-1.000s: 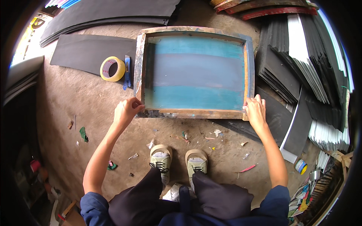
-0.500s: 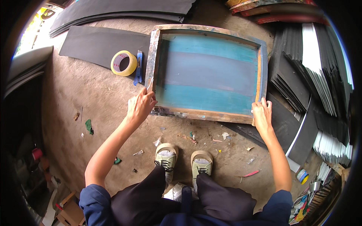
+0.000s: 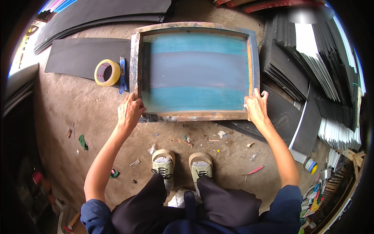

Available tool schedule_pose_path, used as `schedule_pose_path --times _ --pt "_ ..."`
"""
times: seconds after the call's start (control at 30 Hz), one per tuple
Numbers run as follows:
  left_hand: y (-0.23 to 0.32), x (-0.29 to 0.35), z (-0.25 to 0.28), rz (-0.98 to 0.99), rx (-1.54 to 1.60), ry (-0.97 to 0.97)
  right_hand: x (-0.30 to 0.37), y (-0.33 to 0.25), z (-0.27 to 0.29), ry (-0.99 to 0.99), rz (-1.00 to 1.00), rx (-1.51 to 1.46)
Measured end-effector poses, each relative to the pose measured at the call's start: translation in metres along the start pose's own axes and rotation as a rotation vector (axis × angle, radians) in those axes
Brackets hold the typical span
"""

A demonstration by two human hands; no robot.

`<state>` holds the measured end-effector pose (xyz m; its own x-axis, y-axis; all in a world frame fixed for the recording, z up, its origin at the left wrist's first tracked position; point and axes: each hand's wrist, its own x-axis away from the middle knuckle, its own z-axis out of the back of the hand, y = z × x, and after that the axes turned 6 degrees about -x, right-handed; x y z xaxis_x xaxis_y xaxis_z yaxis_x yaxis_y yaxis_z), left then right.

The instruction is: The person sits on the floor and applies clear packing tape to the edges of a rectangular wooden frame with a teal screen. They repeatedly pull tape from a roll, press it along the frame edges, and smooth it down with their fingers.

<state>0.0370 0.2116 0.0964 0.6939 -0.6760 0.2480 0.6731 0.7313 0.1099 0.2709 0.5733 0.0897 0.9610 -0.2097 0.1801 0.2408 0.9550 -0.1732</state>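
A wooden screen-printing frame (image 3: 194, 116) with teal mesh and a grey-violet band across its middle lies in front of my feet. My left hand (image 3: 130, 111) is closed on its near left corner, fingers curled over the paint-stained rail. At the near right corner, my right hand (image 3: 256, 105) grips the other side rail, with its thumb on the inner side. Left of the frame, a roll of clear yellowish tape (image 3: 113, 74) and a blue utility knife (image 3: 122, 76) rest on a black sheet (image 3: 78, 58). What lies beneath the frame is mostly hidden.
Stacked black sheets (image 3: 286, 78) and white-edged sheets (image 3: 341, 134) crowd the right side. More black sheets (image 3: 101, 15) lie at the far left. Small scraps, including a pink strip (image 3: 255, 170) and a green piece (image 3: 83, 142), litter the concrete floor. A small yellow-blue roll (image 3: 311, 166) sits at right.
The whole view has shifted, so the frame, tape and knife appear farther left. Both hands keep their hold on the frame's near corners; no clear movement of the frame against the floor shows.
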Motion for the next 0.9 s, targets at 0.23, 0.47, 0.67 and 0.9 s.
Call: schedule_pose_path --times 0.23,0.47,0.67,0.9 --pt "0.003 -0.003 0.002 0.002 0.012 -0.018 0.003 0.005 -0.009 0.072 -0.011 -0.027" --pt "-0.002 -0.002 -0.003 -0.006 0.036 0.001 -0.005 0.004 -0.016 0.057 0.032 0.173" --pt "-0.002 -0.005 -0.004 0.028 0.003 -0.049 -0.008 -0.009 -0.006 -0.001 -0.026 0.128" --pt "-0.001 -0.003 -0.015 0.030 -0.091 -0.028 -0.007 -0.013 -0.005 -0.011 -0.034 0.171"
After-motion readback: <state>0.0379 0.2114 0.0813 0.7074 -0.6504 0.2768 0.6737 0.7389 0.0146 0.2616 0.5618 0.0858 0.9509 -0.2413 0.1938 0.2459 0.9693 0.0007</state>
